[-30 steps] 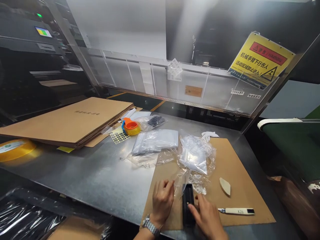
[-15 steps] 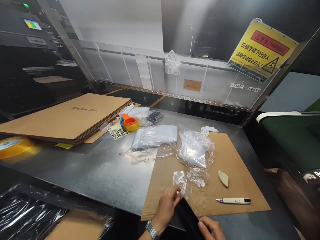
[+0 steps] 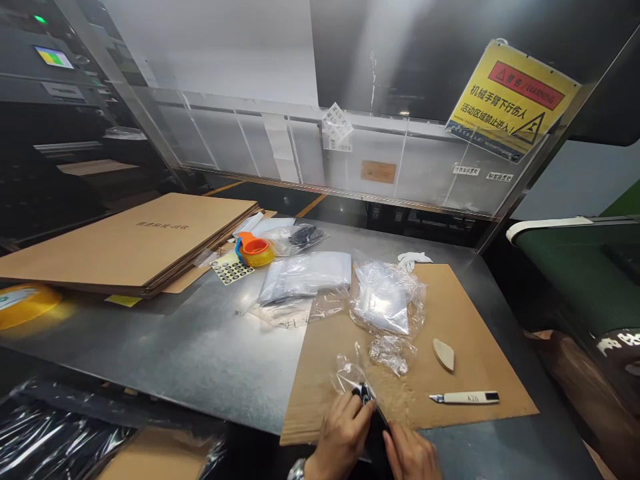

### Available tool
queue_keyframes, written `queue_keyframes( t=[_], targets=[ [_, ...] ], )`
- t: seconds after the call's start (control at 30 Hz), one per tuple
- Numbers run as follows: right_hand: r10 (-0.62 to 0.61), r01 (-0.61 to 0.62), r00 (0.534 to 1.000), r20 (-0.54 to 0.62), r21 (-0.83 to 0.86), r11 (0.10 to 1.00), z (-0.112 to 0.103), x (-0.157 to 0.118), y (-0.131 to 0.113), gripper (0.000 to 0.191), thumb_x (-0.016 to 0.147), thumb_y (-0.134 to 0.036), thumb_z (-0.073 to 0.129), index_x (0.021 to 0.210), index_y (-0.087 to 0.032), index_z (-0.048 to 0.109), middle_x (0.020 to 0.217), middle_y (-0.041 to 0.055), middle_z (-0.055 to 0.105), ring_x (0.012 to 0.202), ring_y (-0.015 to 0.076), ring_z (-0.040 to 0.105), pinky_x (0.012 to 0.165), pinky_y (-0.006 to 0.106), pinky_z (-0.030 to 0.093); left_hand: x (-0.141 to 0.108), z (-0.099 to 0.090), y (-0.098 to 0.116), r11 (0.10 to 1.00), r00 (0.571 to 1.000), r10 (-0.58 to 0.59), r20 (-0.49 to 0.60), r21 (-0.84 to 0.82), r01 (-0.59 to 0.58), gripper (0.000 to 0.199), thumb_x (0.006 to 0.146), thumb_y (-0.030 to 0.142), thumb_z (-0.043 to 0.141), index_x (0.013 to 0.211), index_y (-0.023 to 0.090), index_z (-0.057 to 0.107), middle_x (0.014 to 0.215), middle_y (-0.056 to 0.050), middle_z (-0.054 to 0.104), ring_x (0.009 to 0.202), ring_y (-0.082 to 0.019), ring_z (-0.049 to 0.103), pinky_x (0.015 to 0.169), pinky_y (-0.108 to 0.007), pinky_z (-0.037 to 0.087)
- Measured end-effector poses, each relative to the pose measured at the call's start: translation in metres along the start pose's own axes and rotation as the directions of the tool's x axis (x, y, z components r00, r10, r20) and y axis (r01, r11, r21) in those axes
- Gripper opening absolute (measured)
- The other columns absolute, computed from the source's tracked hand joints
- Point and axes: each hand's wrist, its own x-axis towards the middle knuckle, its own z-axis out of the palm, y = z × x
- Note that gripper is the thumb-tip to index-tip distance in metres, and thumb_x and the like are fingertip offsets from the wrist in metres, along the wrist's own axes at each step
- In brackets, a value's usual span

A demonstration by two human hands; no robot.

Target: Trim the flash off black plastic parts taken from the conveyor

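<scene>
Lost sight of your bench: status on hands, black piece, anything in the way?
Left hand at far end of black piece. Right hand holding its right edge. Clear film just beyond left hand; knife lies right, apart from both hands.

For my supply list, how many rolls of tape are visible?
2: one yellow roll at the picture's left edge, partly cut off; another roll in the orange dispenser. Others may be hidden.

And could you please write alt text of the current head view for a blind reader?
A person's right hand holds a black object, left hand curled at its far end, at a metal table. A knife lies on a cardboard sheet to the right.
</scene>
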Motion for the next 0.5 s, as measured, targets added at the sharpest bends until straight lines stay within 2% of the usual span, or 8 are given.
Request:
queue_keyframes(
  t=[0.1, 0.2, 0.3, 0.4, 0.5],
  targets=[
    [0.016, -0.016, 1.0, 0.026, 0.028, 0.999, -0.013, 0.013, -0.004, 0.042, 0.094, -0.045, 0.022, 0.095, -0.023, 0.059, 0.06, 0.0038, 0.068, 0.053, 0.0197, 0.066, 0.049, 0.024, 0.04, -0.001, -0.009, 0.001, 0.995, 0.995, 0.097, -0.005, 0.028, -0.097, 0.025, 0.087, 0.018, 0.039, 0.097, 0.021, 0.062, 0.067, -0.005, 0.062, 0.061, -0.02, 0.057, 0.051, -0.029, 0.045],
    [0.049, -0.051, 0.998, 0.05, 0.045, 0.998, -0.028, 0.029, -0.014, 0.03, 0.093, -0.034, 0.03, 0.103, -0.023, 0.055, 0.06, 0.0016, 0.068, 0.052, 0.0189, 0.065, 0.046, 0.023, 0.037, 0.001, -0.02, 0.002, 0.994, 0.996, 0.094, -0.009, 0.06, -0.093, 0.026, 0.086, 0.013, 0.039, 0.099, 0.016, 0.062, 0.065, -0.006, 0.063, 0.057, -0.02, 0.057, 0.049, -0.03, 0.044],
    [0.062, -0.066, 0.995, 0.072, 0.052, 0.996, -0.046, 0.046, -0.031, 0.022, 0.087, -0.028, 0.038, 0.088, -0.025, 0.06, 0.06, 0.0016, 0.066, 0.054, 0.0188, 0.063, 0.048, 0.024, 0.033, 0.011, -0.034, 0.003, 0.995, 0.996, 0.087, -0.001, 0.052, -0.087, 0.026, 0.086, 0.012, 0.04, 0.1, 0.016, 0.062, 0.061, -0.003, 0.063, 0.054, -0.019, 0.058, 0.047, -0.028, 0.044],
    [0.04, -0.053, 0.993, 0.114, 0.109, 0.993, -0.067, 0.065, -0.046, 0.023, 0.082, -0.022, 0.044, 0.064, -0.023, 0.058, 0.057, 0.0008, 0.061, 0.056, 0.0165, 0.058, 0.05, 0.023, 0.028, 0.03, -0.051, 0.003, 1.0, 0.998, 0.008, 0.057, -0.012, -0.008, 0.021, 0.085, 0.013, 0.045, 0.094, 0.021, 0.062, 0.069, -0.002, 0.068, 0.062, -0.017, 0.063, 0.053, -0.025, 0.047],
    [-0.031, -0.022, 0.979, 0.202, 0.257, 0.966, -0.092, 0.083, -0.054, 0.022, 0.079, -0.02, 0.048, 0.059, -0.02, 0.057, 0.057, -0.0015, 0.057, 0.055, 0.0125, 0.052, 0.051, 0.022, 0.028, 0.049, -0.068, -0.001, 0.994, 0.987, -0.073, 0.144, -0.07, 0.084, 0.02, 0.083, 0.012, 0.048, 0.092, 0.023, 0.062, 0.075, 0.0, 0.071, 0.065, -0.016, 0.066, 0.057, -0.024, 0.049]
  ],
)
